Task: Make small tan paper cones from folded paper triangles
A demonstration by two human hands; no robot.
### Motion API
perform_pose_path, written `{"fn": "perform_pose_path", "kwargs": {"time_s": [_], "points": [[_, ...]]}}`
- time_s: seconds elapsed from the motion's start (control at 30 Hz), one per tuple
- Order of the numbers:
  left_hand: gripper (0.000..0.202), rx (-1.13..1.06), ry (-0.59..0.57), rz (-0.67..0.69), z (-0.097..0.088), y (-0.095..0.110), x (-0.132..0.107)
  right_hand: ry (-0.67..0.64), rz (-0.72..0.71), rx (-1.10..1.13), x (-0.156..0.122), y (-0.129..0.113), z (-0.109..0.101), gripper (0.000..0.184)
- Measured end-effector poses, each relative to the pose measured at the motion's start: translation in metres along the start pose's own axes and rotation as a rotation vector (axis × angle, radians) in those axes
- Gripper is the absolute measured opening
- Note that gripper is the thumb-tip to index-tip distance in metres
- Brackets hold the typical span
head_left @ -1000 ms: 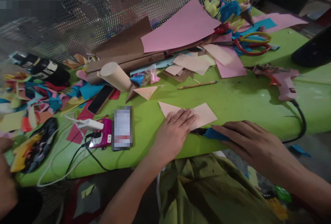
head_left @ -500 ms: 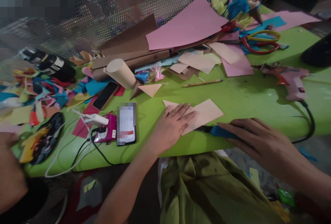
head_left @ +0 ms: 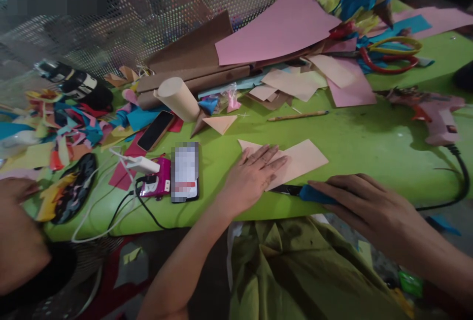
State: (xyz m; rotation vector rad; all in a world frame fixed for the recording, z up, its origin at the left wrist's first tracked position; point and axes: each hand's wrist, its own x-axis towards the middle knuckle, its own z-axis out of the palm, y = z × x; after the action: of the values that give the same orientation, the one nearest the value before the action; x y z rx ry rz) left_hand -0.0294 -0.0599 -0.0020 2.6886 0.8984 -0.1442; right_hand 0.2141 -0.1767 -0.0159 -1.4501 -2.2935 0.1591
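My left hand point(head_left: 251, 176) lies flat with fingers stretched out on a folded peach paper sheet point(head_left: 303, 158) near the front edge of the green table point(head_left: 362, 143). My right hand point(head_left: 364, 207) is closed around a blue-handled cutter point(head_left: 301, 192) lying along the sheet's near edge, its dark blade pointing left toward my left hand. Both hands rest low on the table, a short gap apart.
A pink glue gun point(head_left: 432, 113) with black cord lies right. Behind are a pencil point(head_left: 297, 115), scissors point(head_left: 391, 56), paper sheets, a paper roll point(head_left: 178, 98), a small peach triangle point(head_left: 220, 123). Two phones point(head_left: 185, 171) and a charger sit left. Another person's hand point(head_left: 16, 241) is at the far left.
The view shifted slightly. My left hand slid a little along the peach sheet, and my right hand with the cutter stayed at the sheet's near edge.
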Motion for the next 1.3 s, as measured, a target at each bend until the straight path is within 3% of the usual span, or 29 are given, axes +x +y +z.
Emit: {"fn": "perform_pose_path", "kwargs": {"time_s": [0.2, 0.3, 0.4, 0.53, 0.77, 0.93, 1.03, 1.17, 1.3], "points": [[0.051, -0.001, 0.011, 0.0, 0.0, 0.001, 0.0, -0.021, 0.014, 0.007, 0.005, -0.004, 0.006, 0.039], [0.05, -0.015, 0.004, -0.008, -0.001, 0.001, 0.0, -0.035, -0.049, 0.022, 0.004, -0.005, 0.006, 0.036], [0.05, -0.034, 0.021, -0.009, -0.001, 0.001, 0.0, -0.061, -0.092, 0.094, 0.002, -0.004, 0.002, 0.035], [0.048, -0.059, 0.078, 0.006, -0.001, -0.001, 0.001, 0.022, -0.028, 0.193, 0.011, 0.009, -0.013, 0.034], [0.04, 0.001, 0.189, -0.052, -0.01, -0.007, 0.009, 0.103, 0.048, -0.143, 0.087, 0.067, -0.03, 0.037], [0.043, 0.012, 0.152, -0.09, -0.024, -0.009, 0.01, 0.103, 0.101, -0.321, 0.152, 0.099, -0.013, 0.034], [0.047, 0.002, 0.131, -0.146, -0.029, -0.011, 0.012, 0.156, 0.141, -0.328, 0.17, 0.102, -0.004, 0.038], [0.036, -0.177, 0.134, -0.217, -0.032, -0.015, 0.017, 0.188, 0.107, -0.025, 0.167, 0.088, -0.001, 0.035], [0.014, -0.405, 0.181, -0.313, -0.036, -0.018, 0.019, -0.082, 0.144, 0.56, 0.156, 0.07, -0.002, 0.037]]}}
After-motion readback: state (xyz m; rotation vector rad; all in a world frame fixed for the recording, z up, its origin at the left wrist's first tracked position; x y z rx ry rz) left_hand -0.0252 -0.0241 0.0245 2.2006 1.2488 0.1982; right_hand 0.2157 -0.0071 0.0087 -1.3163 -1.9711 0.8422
